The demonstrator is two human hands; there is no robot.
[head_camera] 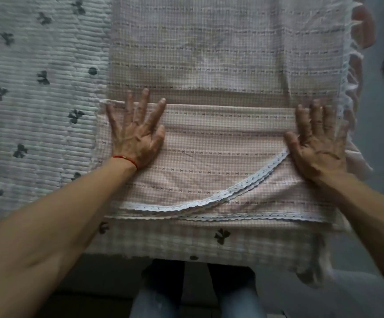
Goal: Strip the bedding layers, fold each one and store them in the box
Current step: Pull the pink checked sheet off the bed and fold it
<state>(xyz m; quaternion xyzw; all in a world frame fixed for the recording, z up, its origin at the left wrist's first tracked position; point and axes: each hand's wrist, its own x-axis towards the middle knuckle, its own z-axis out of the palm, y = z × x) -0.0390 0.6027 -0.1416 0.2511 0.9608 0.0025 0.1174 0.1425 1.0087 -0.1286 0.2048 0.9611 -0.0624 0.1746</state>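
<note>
A pink checked sheet (220,143) with a white lace trim (209,200) lies partly folded on the bed, its near part doubled over into a flat band. My left hand (136,131) presses flat on the left end of that fold, fingers spread. On the right end my right hand (317,138) lies flat too, fingers straight. The rest of the sheet (220,47) stretches away from me over the bed. No box is in view.
A white quilted cover with dark bow prints (37,99) lies under the sheet and spreads to the left. The bed's near edge (186,255) is right in front of my legs. Grey floor (381,134) runs along the right side.
</note>
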